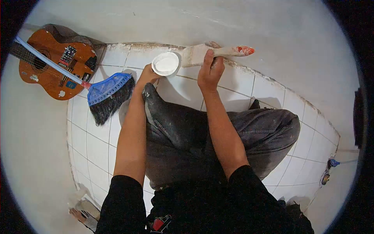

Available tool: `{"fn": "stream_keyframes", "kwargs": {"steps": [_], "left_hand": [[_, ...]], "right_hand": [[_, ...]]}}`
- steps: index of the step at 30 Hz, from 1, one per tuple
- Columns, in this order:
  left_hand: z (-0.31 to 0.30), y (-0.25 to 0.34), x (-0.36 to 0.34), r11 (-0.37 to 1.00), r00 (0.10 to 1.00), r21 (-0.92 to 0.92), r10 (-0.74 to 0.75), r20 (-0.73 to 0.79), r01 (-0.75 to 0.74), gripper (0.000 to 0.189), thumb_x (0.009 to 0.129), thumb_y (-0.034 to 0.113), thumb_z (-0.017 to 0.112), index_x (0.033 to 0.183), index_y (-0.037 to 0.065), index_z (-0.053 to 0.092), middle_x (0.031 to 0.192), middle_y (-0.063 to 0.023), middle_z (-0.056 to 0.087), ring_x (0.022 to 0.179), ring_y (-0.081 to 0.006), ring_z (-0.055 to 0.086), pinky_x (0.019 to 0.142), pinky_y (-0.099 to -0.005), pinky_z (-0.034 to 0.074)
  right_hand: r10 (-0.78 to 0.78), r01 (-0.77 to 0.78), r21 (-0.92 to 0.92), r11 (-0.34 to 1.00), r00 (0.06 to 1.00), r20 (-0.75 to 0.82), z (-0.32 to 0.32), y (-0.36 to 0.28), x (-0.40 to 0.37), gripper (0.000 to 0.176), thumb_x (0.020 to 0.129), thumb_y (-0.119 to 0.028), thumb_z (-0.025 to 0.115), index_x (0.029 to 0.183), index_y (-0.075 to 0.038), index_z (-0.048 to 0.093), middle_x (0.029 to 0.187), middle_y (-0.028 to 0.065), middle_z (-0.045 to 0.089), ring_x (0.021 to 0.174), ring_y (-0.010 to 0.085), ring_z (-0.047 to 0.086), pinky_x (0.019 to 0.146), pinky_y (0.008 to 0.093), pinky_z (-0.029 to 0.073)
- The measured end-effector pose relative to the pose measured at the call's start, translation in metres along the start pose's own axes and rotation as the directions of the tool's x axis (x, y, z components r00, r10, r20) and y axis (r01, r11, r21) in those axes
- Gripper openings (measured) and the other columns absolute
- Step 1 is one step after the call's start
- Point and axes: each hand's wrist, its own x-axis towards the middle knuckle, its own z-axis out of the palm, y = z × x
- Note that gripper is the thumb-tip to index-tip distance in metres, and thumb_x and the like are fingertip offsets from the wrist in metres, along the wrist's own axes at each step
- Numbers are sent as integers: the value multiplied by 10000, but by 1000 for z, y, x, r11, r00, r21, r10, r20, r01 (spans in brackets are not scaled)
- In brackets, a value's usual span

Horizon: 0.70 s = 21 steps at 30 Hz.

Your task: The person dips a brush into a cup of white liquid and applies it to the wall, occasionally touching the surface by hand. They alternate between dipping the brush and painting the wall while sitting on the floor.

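Observation:
My left hand (149,75) is closed round the side of a small white cup (165,64), which has white material inside. To the right of the cup, my right hand (210,73) grips a wide brush (194,55) smeared with white; its handle points right and ends in a red-marked tip. The brush's broad end lies close to the cup, near the foot of the wall. Part of my left hand is hidden behind the cup.
A guitar (58,64) leans at the upper left, with a blue broom (111,91) across it. White floor tiles (93,150) surround my crossed legs (257,136). The wall (280,43) rises ahead. Small objects (325,178) lie at the right edge.

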Motion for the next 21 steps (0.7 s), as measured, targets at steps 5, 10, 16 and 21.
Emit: {"fn": "stream_keyframes", "kwargs": {"steps": [5, 10, 16, 21], "left_hand": [[30, 52, -18, 996, 994, 63, 62, -93, -56, 556, 686, 79, 837, 1179, -35, 607, 962, -50, 689, 836, -124, 627, 718, -272, 510], [6, 26, -7, 998, 999, 16, -54, 0, 54, 592, 679, 66, 839, 1210, -28, 595, 1049, -60, 679, 910, -127, 627, 786, -271, 505], [20, 46, -13, 992, 997, 101, -70, -32, 73, 626, 662, 110, 857, 1219, -6, 596, 1048, -52, 684, 883, -123, 630, 760, -267, 506], [21, 40, -13, 998, 998, 56, -24, -65, 28, 664, 637, 148, 874, 1219, 2, 591, 1019, -59, 692, 882, -151, 635, 784, -287, 510]], "right_hand": [[-11, 12, -54, 998, 1000, 4, -1, 2, 0, 349, 1020, -295, 480, 868, 16, 528, 680, 19, 504, 616, 94, 433, 555, 286, 374], [-19, 19, -13, 1000, 1000, -17, 0, -1, 1, 342, 1019, -288, 485, 865, 14, 528, 670, 10, 500, 606, 88, 425, 541, 281, 363], [8, -8, 13, 1000, 1000, -4, 0, -3, 1, 327, 1021, -272, 481, 852, 4, 522, 657, -4, 484, 599, 75, 410, 532, 268, 347], [5, -5, -27, 1000, 1000, -7, 0, -1, 1, 330, 1023, -267, 476, 808, -17, 496, 616, -9, 459, 566, 80, 405, 512, 277, 341]]}}
